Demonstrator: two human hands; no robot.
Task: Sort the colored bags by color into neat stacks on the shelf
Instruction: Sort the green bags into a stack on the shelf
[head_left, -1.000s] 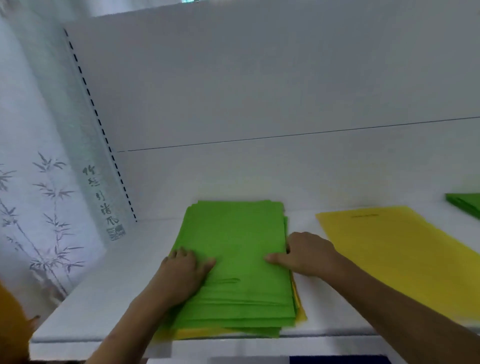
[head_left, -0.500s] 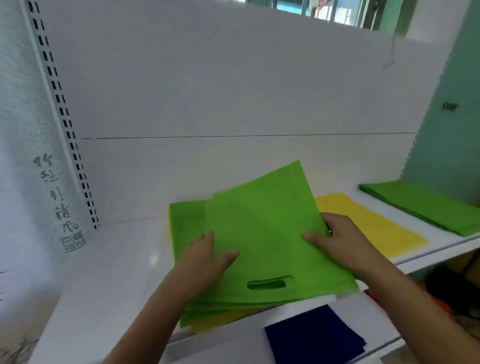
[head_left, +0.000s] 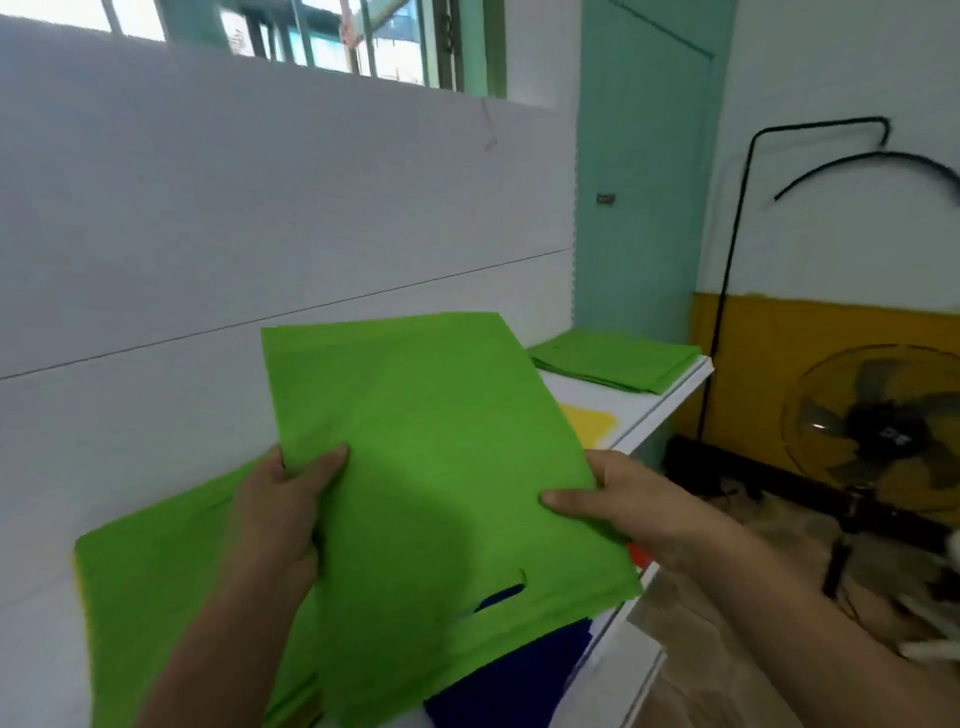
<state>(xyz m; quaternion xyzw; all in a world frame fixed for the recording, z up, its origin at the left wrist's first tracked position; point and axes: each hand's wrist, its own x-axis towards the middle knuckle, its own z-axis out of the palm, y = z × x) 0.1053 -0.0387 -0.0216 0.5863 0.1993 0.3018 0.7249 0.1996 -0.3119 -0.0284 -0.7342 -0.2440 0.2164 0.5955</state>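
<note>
We've got one green bag (head_left: 431, 467) lifted off the shelf (head_left: 670, 405), held flat and tilted, cut-out handle at the near edge. Left hand (head_left: 280, 509) pinches its left edge, thumb on top, fingers under. Right hand (head_left: 618, 504) grips the right edge the same way. Both closed on the bag, neither free.

Directly under it, near left: the mixed stack (head_left: 156, 597), green on top, yellow edge showing along its left side, so we judge yellow is buried beneath. That pile isn't sorted yet.

Below the near edge, a dark blue bag (head_left: 519, 670) shows on a lower level, also visible through the handle slot. Can't tell if it's one bag or a pile.

Further along the shelf: a corner of a yellow bag (head_left: 587, 423), mostly hidden by the held bag. Past that, at the far right end, a neat green stack (head_left: 618, 358). We read that as the destination for the bag in hand.

Progress: early to middle. One green pile started, one yellow spot started, source pile has more to pull.

Clutter: standing fan (head_left: 878, 431) on the floor right of the shelf, black cable (head_left: 727, 291) up the wall, teal door (head_left: 644, 171) behind. None of it crosses the path along the shelf. Main risk we see is dragging the bag over the yellow one and skewing it.
</note>
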